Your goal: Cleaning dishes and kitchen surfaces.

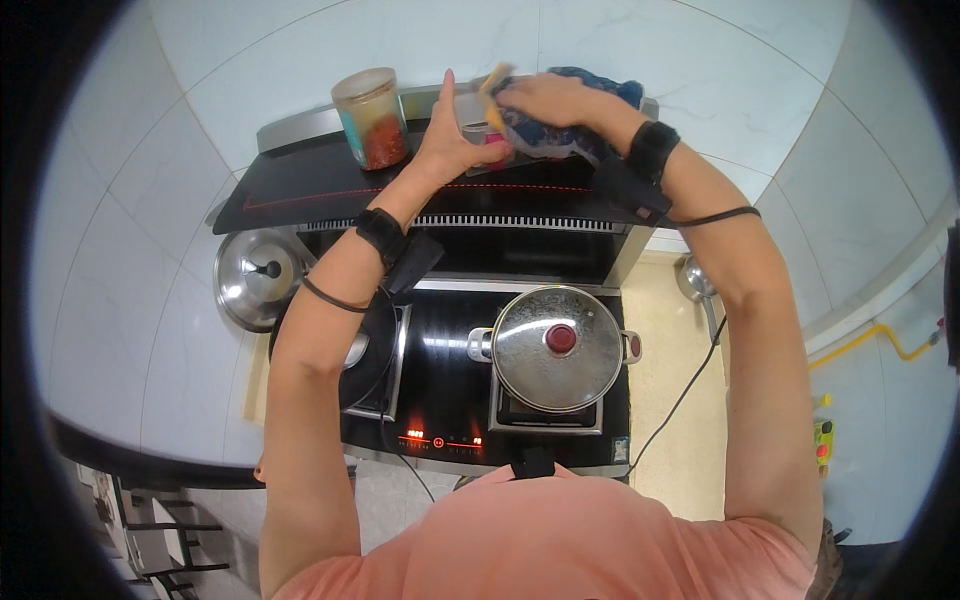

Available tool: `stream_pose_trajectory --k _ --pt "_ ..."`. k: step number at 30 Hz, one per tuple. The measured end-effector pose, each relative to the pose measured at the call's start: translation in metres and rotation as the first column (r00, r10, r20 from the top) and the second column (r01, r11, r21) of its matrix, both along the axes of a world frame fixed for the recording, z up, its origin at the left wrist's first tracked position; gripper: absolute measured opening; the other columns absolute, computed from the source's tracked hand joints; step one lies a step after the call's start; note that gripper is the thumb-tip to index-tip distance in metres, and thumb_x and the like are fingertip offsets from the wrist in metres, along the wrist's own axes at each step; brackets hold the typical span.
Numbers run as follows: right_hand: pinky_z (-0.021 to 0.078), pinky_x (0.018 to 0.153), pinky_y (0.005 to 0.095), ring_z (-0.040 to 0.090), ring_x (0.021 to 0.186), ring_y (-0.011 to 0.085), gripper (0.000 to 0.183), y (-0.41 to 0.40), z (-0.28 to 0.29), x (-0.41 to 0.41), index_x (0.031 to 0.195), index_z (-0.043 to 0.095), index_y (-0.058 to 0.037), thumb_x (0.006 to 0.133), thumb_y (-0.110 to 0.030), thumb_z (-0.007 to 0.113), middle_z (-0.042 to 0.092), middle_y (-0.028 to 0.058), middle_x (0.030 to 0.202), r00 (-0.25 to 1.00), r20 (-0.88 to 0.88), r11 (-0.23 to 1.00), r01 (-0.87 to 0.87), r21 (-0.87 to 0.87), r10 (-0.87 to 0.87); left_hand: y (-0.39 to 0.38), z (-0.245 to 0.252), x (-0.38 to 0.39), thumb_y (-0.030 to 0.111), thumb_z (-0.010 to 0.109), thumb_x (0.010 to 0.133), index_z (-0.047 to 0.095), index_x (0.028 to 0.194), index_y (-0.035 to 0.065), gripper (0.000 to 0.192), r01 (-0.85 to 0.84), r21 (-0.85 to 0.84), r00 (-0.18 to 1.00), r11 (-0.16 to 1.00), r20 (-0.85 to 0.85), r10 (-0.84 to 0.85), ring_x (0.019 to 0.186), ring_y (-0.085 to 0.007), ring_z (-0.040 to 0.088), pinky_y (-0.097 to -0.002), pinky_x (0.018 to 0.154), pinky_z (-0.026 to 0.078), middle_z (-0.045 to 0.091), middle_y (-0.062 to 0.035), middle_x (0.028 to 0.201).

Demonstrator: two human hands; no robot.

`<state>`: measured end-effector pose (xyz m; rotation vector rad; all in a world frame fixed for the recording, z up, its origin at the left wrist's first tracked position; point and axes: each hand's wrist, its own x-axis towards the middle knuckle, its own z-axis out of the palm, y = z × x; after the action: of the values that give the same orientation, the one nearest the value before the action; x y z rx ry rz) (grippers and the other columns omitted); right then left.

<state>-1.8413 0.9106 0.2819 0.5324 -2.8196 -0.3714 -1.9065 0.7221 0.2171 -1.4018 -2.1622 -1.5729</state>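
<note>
My left hand [450, 144] is at the top of a black range hood [315, 176], index finger raised and thumb spread to the right. Its thumb passes in front of a small clear container [477, 135] with something pink-red on it; whether they touch I cannot tell. A lidded clear jar [369, 120], partly filled with red contents, leans just left of this hand. My right hand [551, 97] presses on a crumpled blue patterned cloth [551, 135] with a yellow edge, at the hood's back right. The cloth's yellow end is blurred, and part of the container is hidden behind it.
Below the hood, a glass-lidded pot [559, 375] stands on the right burner of a black cooktop [442, 375] with lit red displays. A domed metal lid [259, 281] leans at left. A metal ladle [701, 281] and a black cable [679, 401] are at right.
</note>
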Motion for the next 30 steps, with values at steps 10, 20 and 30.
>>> stream_pose_trajectory --k 10,20,30 --pt "0.0479 0.071 0.0387 0.063 0.077 0.0319 0.032 0.069 0.022 -0.007 0.090 0.067 -0.0021 0.078 -0.032 0.062 0.065 0.0191 0.080 0.951 -0.041 0.844 0.251 -0.474 -0.306 -0.008 -0.002 0.005 0.018 0.080 0.063 0.000 0.141 -0.0020 0.114 -0.057 -0.002 0.998 0.998 -0.032 0.057 0.116 -0.0246 0.045 -0.0306 0.098 0.034 0.046 -0.0204 0.125" --pt "0.0502 0.062 0.0363 0.063 0.068 0.0244 0.034 0.107 0.011 -0.005 0.091 0.063 0.0038 0.079 -0.028 0.064 0.065 0.0136 0.080 0.906 0.252 0.264 0.350 -0.899 -0.340 -0.006 -0.003 0.003 0.018 0.080 0.063 0.002 0.141 -0.0022 0.112 -0.041 0.004 0.999 0.999 -0.028 0.041 0.112 -0.0243 0.048 -0.0305 0.095 0.038 0.049 -0.0191 0.121" --pt "0.0456 0.064 0.0398 0.060 0.074 0.0308 0.033 0.170 -0.102 0.007 0.099 0.056 0.0080 0.088 -0.023 0.052 0.062 0.0194 0.083 0.720 -0.307 0.376 -0.068 -0.924 -0.622 0.004 0.011 0.002 0.045 0.083 0.050 0.007 0.136 -0.0132 0.129 -0.029 -0.113 0.999 0.993 0.028 0.033 0.128 -0.0361 0.030 -0.0364 0.105 0.027 0.028 -0.0319 0.134"
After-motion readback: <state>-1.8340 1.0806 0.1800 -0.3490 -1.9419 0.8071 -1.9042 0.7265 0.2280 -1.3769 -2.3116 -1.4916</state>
